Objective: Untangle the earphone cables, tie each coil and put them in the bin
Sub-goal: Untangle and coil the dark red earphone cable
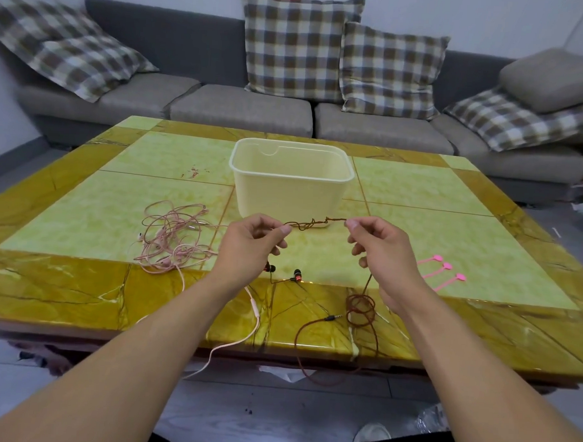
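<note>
Grey sofa (241, 108) behind, yellow surface (80, 288) near: left hand (249, 249) and right hand (379, 254) each pinch the brown cable (313, 222), grip closed either side of its twisted knot. Light, limp, likely snag-prone.

Grey sofa (241, 108), checked cushions (296, 47)

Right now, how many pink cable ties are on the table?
3: the pink silicone cable ties lie side by side near the table's right edge, upper, middle and lower, right of the right hand.
</note>
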